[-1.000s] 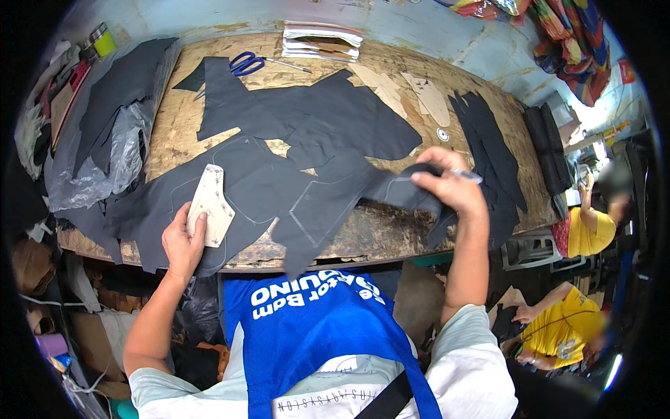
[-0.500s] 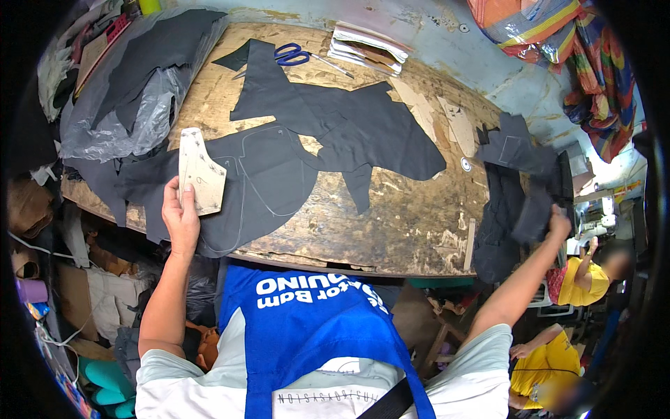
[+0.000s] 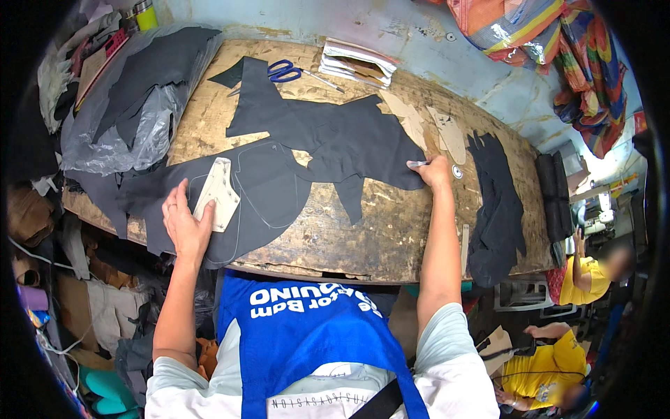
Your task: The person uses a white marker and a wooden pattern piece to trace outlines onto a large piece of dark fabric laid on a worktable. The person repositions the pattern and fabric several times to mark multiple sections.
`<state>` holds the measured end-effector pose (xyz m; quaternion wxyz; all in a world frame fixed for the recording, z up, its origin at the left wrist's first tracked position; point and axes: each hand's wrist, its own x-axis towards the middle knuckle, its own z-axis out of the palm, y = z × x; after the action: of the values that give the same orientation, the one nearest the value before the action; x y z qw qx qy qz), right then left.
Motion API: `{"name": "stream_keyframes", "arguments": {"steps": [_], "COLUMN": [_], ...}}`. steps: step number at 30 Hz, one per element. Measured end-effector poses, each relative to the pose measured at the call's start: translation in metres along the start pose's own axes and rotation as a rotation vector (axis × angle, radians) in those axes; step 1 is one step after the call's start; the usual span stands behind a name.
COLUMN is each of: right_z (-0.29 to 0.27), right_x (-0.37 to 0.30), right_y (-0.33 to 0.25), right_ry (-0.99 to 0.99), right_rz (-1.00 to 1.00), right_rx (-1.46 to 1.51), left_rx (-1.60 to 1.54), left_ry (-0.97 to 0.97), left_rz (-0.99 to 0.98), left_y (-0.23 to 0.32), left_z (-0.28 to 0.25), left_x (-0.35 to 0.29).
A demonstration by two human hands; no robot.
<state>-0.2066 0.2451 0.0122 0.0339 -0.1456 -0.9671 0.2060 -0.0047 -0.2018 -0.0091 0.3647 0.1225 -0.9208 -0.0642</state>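
My left hand (image 3: pixel 187 222) lies on a sheet of black leather-like material (image 3: pixel 262 178), fingers spread. Its thumb touches the edge of a pale cardboard pattern piece (image 3: pixel 222 194) lying on that sheet. Thin light outlines are drawn on the black sheet beside the pattern. Toward the right, my right hand (image 3: pixel 438 173) is closed around a slim, pale pen-like tool (image 3: pixel 417 163), whose rear part the fingers hide. This hand is over the right end of another irregular black piece (image 3: pixel 349 133), which spans the middle of the worn wooden table (image 3: pixel 349 237).
Blue-handled scissors (image 3: pixel 284 71), a thin pen (image 3: pixel 321 80) and stacked white folders (image 3: pixel 357 61) are at the back. Dark pieces (image 3: pixel 497 209) are heaped at the right. Clear plastic (image 3: pixel 150 126) covers black material at left. Two people in yellow sit beyond the right edge.
My right hand has come left from the dark heap, letting go of a black piece, and now holds the pen-like tool. The pattern has moved right, and my left fingers have spread.
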Motion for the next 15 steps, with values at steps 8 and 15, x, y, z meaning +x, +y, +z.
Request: {"name": "stream_keyframes", "arguments": {"steps": [8,15], "right_z": [-0.041,-0.103], "right_x": [-0.057,-0.145], "right_y": [-0.044,-0.061], "right_ry": [0.147,-0.099], "right_rz": [-0.329,-0.429], "right_rx": [0.649,1.414], "left_rx": [-1.558,-2.414], "left_ry": [-1.46,-1.133], "left_rz": [-0.516,-0.817], "left_y": [0.13,0.191], "left_z": [0.012,0.031], "left_x": [-0.02,0.026]}}
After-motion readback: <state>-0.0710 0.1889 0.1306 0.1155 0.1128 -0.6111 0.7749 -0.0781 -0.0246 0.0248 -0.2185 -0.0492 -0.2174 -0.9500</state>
